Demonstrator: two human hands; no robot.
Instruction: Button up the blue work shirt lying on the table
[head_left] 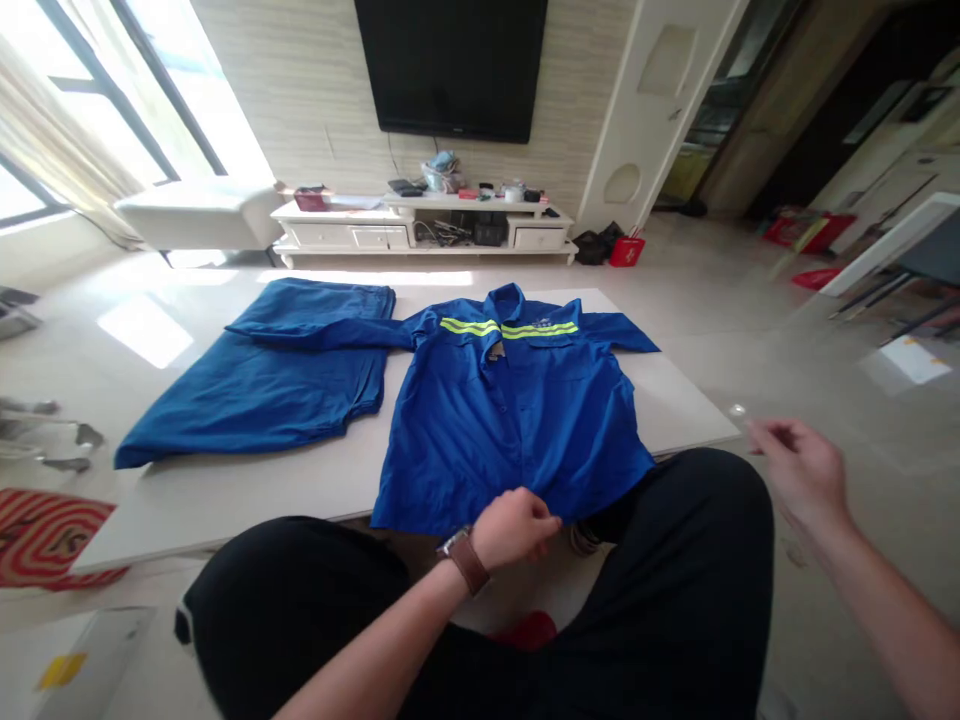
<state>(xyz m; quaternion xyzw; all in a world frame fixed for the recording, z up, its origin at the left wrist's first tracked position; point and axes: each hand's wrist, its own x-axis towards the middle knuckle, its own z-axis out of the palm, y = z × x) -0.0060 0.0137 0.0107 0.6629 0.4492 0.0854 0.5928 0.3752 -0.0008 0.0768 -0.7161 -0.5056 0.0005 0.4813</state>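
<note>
Crowding the shirt [457,430], blue cloth [262,400] lies under its outstretched sleeve [337,334].

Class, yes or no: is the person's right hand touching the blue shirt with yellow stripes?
No, the right hand is out beside the right knee, apart from the blue shirt spread on the table.

Left hand [516,528] at hem of blue jacket [517,420], grip unclear. Folded blue garment [292,385] ahead-left of that hand on surface [247,492]. Right hand [806,475] well clear of jacket.
</note>
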